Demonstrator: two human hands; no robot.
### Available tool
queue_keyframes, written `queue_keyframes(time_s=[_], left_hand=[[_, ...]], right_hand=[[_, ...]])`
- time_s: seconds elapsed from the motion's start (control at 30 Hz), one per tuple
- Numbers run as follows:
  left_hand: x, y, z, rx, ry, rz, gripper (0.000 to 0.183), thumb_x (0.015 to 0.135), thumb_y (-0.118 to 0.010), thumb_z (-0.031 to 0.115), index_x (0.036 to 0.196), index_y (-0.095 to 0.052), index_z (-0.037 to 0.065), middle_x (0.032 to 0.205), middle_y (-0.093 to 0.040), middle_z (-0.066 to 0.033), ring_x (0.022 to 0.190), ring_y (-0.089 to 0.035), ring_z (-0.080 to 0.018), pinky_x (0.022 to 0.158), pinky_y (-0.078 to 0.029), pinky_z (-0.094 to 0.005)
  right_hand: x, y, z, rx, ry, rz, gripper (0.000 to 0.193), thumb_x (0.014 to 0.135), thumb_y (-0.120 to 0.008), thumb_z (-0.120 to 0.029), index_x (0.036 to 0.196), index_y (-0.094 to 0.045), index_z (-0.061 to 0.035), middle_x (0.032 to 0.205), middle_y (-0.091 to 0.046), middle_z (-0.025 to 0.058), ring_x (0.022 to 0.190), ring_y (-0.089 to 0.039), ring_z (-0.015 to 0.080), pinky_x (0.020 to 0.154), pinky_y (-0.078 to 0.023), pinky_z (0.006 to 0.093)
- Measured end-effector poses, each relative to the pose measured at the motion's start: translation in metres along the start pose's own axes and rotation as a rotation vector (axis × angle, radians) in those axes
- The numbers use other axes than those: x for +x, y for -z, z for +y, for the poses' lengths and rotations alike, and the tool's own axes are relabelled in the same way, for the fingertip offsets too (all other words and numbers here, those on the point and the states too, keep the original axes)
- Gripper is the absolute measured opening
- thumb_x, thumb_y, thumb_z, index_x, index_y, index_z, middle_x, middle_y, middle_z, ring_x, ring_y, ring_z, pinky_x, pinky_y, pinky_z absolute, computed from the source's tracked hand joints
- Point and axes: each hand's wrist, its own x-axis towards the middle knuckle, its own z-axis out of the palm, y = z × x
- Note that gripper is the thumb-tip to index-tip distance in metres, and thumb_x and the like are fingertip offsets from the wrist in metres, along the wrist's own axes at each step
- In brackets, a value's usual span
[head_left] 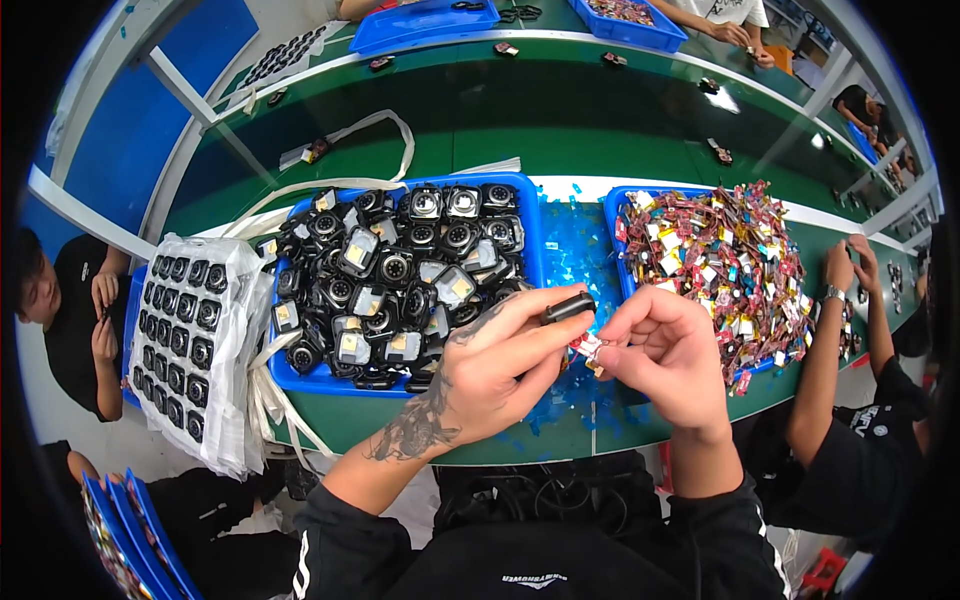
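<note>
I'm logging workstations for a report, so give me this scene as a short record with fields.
Left hand: holds a black case
Right hand: pinches a small red-and-white part close to the left hand; whether it joins the case, unclear
Left tray: blue, heaped with black watch cases
Right tray: blue, heaped with small colourful parts
Between trays: blue scraps
Co-workers: left, right, across

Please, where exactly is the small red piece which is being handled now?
In the head view, the small red piece is right of centre, between the left hand, which holds a black case, and the right hand.
</note>
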Motion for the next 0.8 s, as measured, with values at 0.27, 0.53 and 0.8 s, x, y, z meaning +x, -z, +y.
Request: queue_keyframes(time_s=[0.27,0.53,0.8], left_hand=[[0.001,0.000,-0.002,0.067,-0.023,-0.017,0.022,0.073,-0.073,-0.007,0.094,-0.072,-0.001,0.102,-0.068,-0.0155,0.086,-0.068,-0.0225,0.069,-0.055,-0.0257],[-0.004,-0.012,-0.009,-0.362,0.274,-0.019,0.026,0.083,-0.066,-0.004,0.109,-0.066,-0.003,0.097,-0.063,-0.0110,0.087,-0.064,-0.0164,0.075,-0.055,-0.0259],[-0.008,-0.012,-0.014,-0.611,0.362,-0.015,0.039,0.088,-0.059,-0.008,0.126,-0.056,-0.005,0.127,-0.054,-0.0157,0.112,-0.058,-0.0187,0.095,-0.051,-0.0289]], right_hand=[[0.003,0.012,0.003,-0.023,0.071,-0.056,0.011,0.083,-0.068,0.002,0.090,-0.061,0.0007,0.090,-0.062,0.0046,0.083,-0.060,0.0083,0.070,-0.052,0.0212],[-0.001,-0.008,0.006,-0.439,0.241,0.179,0.017,0.082,-0.070,0.003,0.095,-0.059,0.0004,0.085,-0.062,0.0024,0.077,-0.060,0.0066,0.066,-0.050,0.0195],[-0.001,-0.020,0.037,-0.348,0.370,0.368,0.026,0.081,-0.071,0.004,0.102,-0.055,0.0010,0.083,-0.061,0.0031,0.070,-0.054,0.0036,0.059,-0.042,0.0178]])
